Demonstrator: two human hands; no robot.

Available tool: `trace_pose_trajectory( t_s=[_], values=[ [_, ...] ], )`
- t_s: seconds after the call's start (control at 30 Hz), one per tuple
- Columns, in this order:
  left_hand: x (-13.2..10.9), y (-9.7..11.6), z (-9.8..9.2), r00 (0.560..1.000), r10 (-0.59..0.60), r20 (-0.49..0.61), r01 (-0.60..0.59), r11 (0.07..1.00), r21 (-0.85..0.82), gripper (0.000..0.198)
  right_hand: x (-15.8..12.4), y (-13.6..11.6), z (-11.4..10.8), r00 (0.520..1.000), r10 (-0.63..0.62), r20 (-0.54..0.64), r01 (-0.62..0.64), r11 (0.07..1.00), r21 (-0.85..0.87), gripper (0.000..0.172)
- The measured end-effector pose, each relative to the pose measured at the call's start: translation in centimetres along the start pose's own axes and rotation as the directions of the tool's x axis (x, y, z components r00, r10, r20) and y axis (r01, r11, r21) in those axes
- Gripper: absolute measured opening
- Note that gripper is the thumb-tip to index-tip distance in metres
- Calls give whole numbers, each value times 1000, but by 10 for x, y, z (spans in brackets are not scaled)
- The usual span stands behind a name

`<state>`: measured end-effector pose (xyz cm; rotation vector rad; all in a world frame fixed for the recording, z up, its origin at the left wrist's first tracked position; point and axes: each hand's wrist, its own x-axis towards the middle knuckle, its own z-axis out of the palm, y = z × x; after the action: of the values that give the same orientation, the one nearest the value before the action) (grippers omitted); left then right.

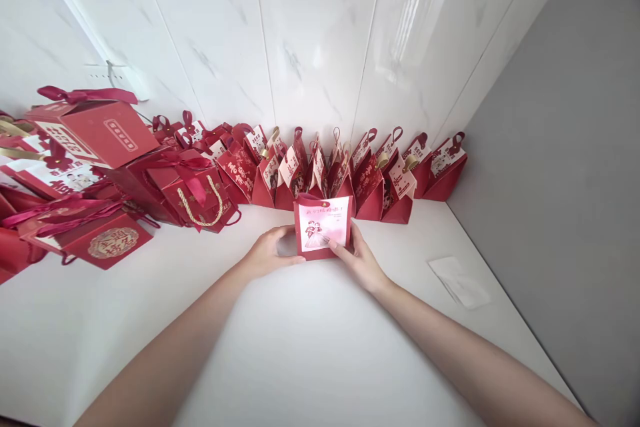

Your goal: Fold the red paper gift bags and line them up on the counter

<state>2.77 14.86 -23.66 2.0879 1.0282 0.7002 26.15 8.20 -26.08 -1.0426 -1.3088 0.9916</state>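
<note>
A small red gift bag (323, 227) with a white and pink picture on its front stands upright on the white table (320, 347). My left hand (270, 252) grips its left side and my right hand (359, 256) grips its right side, with a finger lying across the front picture. The bag stands just in front of a row of several similar small red gift bags (350, 173) lined up against the tiled wall.
A pile of larger red gift boxes and bags (95, 173) with ribbons and a gold rope handle fills the left side. A flat white paper (459, 281) lies at the right near the grey wall (565, 180). White tiles back the table.
</note>
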Motion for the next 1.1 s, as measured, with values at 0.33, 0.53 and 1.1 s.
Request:
trace_pose_trajectory(
  t_s=[0.33, 0.53, 1.1],
  values=[
    [0, -5, 6, 998, -31, -61, 3, 910, -414, 36, -1, 2, -7, 998, -6, 69, -3, 991, 136, 19],
    [-1, 4, 0, 979, -58, 194, 141, 883, -448, 55, -3, -4, -8, 993, -35, 113, 43, 997, -63, 17],
    [-5, 8, -14, 963, -26, 267, 103, 955, -278, 55, -7, -7, -14, 993, -48, 110, 60, 992, -108, 20]
  ],
)
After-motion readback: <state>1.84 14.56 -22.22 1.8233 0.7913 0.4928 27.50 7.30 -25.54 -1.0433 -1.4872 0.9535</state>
